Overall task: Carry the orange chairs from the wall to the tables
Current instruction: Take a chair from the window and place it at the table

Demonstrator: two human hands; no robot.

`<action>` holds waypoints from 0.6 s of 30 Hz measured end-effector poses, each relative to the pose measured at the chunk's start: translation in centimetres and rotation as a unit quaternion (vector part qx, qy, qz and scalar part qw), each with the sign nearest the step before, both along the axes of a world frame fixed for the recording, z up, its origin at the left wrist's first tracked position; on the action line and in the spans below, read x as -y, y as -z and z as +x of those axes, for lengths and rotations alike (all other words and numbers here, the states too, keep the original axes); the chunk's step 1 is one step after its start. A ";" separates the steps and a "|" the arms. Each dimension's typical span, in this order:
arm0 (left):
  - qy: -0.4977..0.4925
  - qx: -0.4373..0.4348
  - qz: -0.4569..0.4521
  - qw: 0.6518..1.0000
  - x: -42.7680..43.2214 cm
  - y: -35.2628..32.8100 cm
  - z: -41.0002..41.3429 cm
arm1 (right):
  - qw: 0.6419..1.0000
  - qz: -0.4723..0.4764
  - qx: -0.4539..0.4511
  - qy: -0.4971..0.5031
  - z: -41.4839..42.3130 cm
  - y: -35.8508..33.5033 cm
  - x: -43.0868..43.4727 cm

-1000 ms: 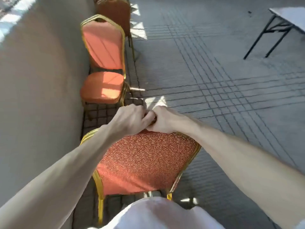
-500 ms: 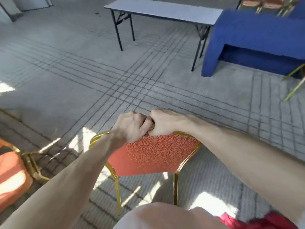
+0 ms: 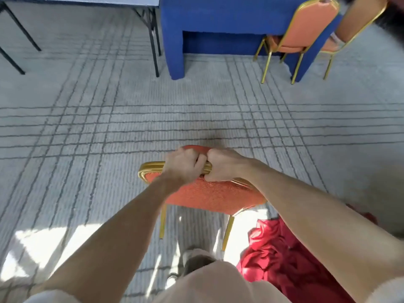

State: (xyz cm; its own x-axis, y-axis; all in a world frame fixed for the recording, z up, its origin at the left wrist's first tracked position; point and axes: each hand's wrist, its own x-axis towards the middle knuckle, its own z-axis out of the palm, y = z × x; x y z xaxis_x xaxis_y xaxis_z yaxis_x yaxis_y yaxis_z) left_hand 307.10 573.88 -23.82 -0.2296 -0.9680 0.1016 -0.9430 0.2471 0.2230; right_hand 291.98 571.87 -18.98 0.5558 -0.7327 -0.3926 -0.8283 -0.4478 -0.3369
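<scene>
An orange chair (image 3: 209, 193) with a gold frame is right in front of me, seen from behind its backrest. My left hand (image 3: 184, 166) and my right hand (image 3: 223, 164) grip the top rail of the backrest side by side, knuckles nearly touching. Two gold rear legs show below the backrest, above the grey carpet. A table draped in blue cloth (image 3: 218, 20) stands ahead, and a folding table with black legs (image 3: 150, 29) is to its left.
Two more orange chairs (image 3: 306, 29) stand at the blue table's right end, and a person's arm (image 3: 358, 16) is near the far one. A red cloth (image 3: 282, 259) lies on the carpet at my right. My shoe (image 3: 192, 259) is under the chair.
I have turned away from the wall and its row of chairs. The chair has come along in both hands, and the blue table is now closer ahead.
</scene>
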 end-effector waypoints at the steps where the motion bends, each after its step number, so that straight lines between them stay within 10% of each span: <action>1: 0.019 0.007 -0.001 1.000 1.3 0.7 -0.8 | 0.999 0.020 -0.002 0.044 -0.8 0.4 0.8; 18: -0.051 -0.022 -0.082 0.995 24.5 -2.3 -4.5 | 0.977 -0.046 0.115 0.174 -4.4 0.4 23.0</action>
State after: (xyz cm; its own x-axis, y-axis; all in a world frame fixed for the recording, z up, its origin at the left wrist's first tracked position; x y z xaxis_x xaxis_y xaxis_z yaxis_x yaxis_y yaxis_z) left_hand 302.56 549.41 -21.56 -0.1232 -0.9553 0.2687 -0.9553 0.1874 0.2285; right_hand 287.59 548.83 -19.41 0.3326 -0.9194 -0.2102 -0.8429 -0.1898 -0.5035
